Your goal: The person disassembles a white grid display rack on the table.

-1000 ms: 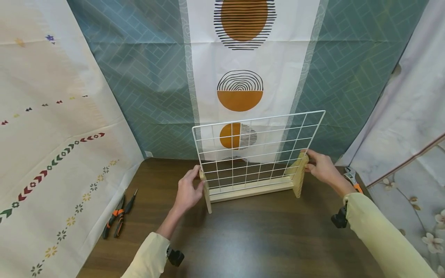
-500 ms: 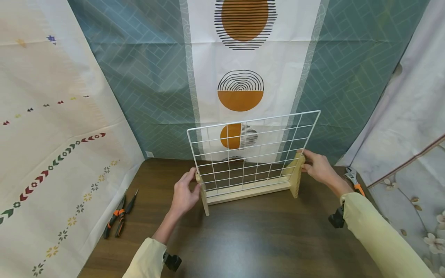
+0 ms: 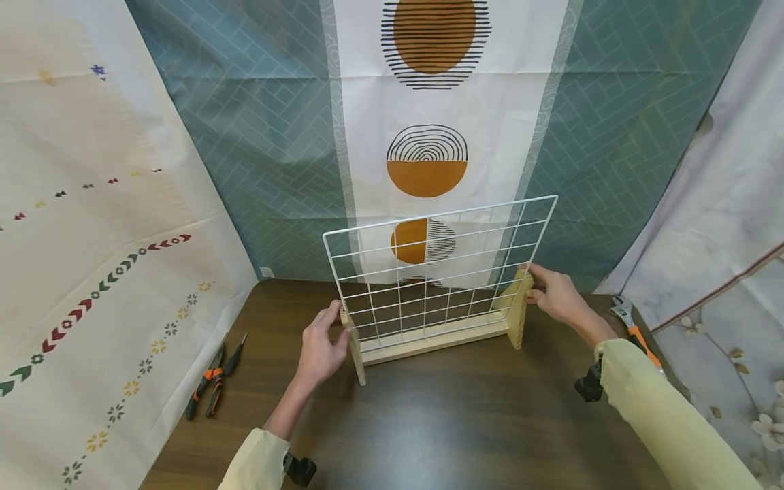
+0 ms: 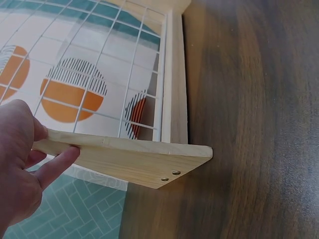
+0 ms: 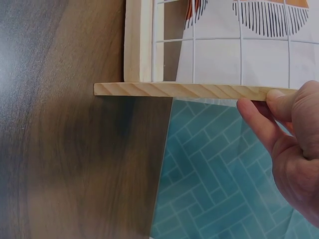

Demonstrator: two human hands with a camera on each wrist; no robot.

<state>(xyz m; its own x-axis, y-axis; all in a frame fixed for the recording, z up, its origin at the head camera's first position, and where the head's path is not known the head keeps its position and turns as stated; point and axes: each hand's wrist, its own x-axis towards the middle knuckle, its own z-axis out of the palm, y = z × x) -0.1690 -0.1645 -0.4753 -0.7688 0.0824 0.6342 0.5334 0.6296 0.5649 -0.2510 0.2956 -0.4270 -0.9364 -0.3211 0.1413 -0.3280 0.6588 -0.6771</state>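
Observation:
A wooden stand has a pale base board between two end panels, with a white wire grid standing up from it and leaning back. My left hand pinches the upper edge of the left end panel between thumb and fingers. Two screw heads show low on that panel's outer face. At the other side, my right hand pinches the top of the right end panel. The right wrist view shows thumb on one face and fingers curled beneath.
Pliers with orange and black handles lie on the dark wooden table at the left, beside a black screwdriver. An adjustable wrench lies at the right edge. Patterned cloth hangs behind the table.
Both hands have shifted the stand a little to the left, its left end coming slightly nearer. Their grip on the end panels stays the same.

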